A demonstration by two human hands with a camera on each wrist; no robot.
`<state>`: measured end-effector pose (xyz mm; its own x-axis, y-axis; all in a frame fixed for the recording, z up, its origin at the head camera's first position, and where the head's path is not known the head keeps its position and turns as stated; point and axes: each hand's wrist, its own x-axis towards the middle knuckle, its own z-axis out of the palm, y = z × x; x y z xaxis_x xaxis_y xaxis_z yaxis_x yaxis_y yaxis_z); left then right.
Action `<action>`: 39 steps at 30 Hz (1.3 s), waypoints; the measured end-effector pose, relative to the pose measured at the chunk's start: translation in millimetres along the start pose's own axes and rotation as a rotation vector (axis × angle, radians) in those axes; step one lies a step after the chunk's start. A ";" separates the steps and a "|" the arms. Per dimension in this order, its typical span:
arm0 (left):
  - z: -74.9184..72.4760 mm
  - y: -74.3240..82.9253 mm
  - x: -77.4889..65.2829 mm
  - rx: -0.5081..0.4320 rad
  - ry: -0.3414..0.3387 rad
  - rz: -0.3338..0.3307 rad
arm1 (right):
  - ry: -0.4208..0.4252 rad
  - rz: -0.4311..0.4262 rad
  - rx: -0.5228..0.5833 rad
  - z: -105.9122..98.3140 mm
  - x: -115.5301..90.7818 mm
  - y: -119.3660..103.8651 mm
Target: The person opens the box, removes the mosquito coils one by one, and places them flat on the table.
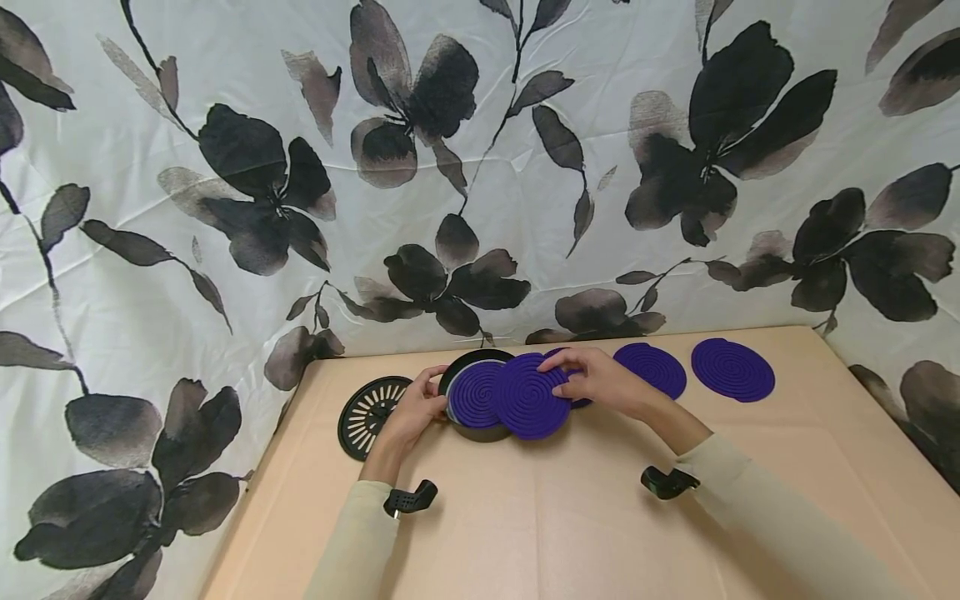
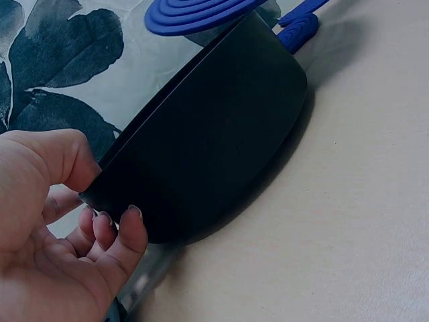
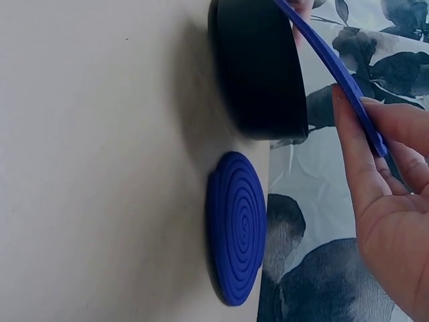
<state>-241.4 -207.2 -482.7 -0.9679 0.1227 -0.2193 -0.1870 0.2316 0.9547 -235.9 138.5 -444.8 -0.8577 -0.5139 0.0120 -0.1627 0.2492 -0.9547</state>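
Observation:
A black round holder (image 1: 480, 432) stands at the back of the table. My left hand (image 1: 417, 408) pinches its rim on the left side, the thumb over the edge and the fingertips against the outer wall in the left wrist view. Inside the holder lies a purple-blue coaster (image 1: 471, 395) with spiral ridges. My right hand (image 1: 600, 382) pinches a second such coaster (image 1: 531, 398) by its right edge, tilted above the holder's right side. In the right wrist view this held coaster (image 3: 338, 70) shows edge-on between thumb and fingers.
More spiral coasters lie to the right in overlapping groups, one (image 1: 651, 370) beyond my right hand and another (image 1: 733, 370) farther right. Partly hidden coasters lie behind the hand. A black slotted disc (image 1: 366, 417) lies left of the holder. A floral cloth (image 1: 480, 208) hangs behind the table.

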 end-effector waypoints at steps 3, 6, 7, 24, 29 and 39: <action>1.9 10.8 -5.9 0.002 -0.009 -0.004 | -0.005 0.009 -0.016 -5.9 -4.2 0.4; 4.6 18.2 -11.4 0.002 -0.006 0.015 | -0.001 0.014 -0.044 -11.5 -8.1 2.9; 5.4 19.4 -12.6 0.003 -0.003 0.024 | -0.001 0.010 -0.053 -13.3 -9.3 4.2; 4.6 18.4 -11.7 0.010 -0.002 0.019 | 0.006 0.029 -0.135 -29.1 -34.2 17.9; 3.7 18.1 -14.5 0.009 -0.007 0.020 | 0.006 0.028 -0.148 -26.7 -43.1 17.4; 1.9 16.6 -17.4 0.008 -0.016 0.034 | 0.002 0.038 -0.131 -20.6 -58.0 22.7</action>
<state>-227.4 -203.6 -463.4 -0.9709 0.1462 -0.1897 -0.1523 0.2346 0.9601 -199.9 190.9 -461.1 -0.8654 -0.5006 -0.0232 -0.1920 0.3739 -0.9074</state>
